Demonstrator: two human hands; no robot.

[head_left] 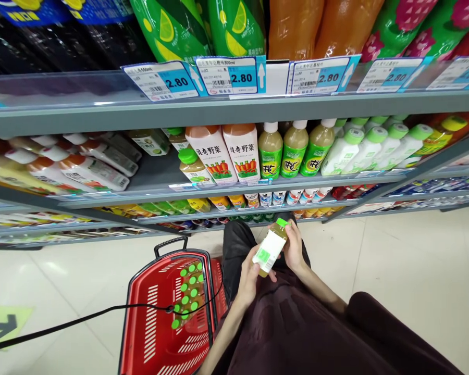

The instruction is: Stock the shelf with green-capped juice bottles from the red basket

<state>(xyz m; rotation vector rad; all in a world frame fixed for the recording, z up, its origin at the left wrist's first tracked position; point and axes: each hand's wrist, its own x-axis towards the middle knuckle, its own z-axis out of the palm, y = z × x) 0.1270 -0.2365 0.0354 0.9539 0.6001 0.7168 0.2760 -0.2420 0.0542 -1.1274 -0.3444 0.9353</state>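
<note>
Both my hands hold one juice bottle (271,249) with a green cap and a white-and-green label, low in front of me. My left hand (251,275) wraps round its bottom end. Near the capped upper end, my right hand (294,245) grips its side. The bottle is tilted, cap pointing up and right. A red shopping basket (148,323) stands on the floor to my left, with several green-capped bottles (188,291) of the same kind packed in it.
Grey shelves (219,109) face me, stocked with drink bottles and blue 2.80 price tags (230,75). The middle shelf has a gap (156,169) left of the carrot-juice bottles (226,153). A black cable (82,319) crosses the basket. Pale floor tiles (414,260) lie to the right.
</note>
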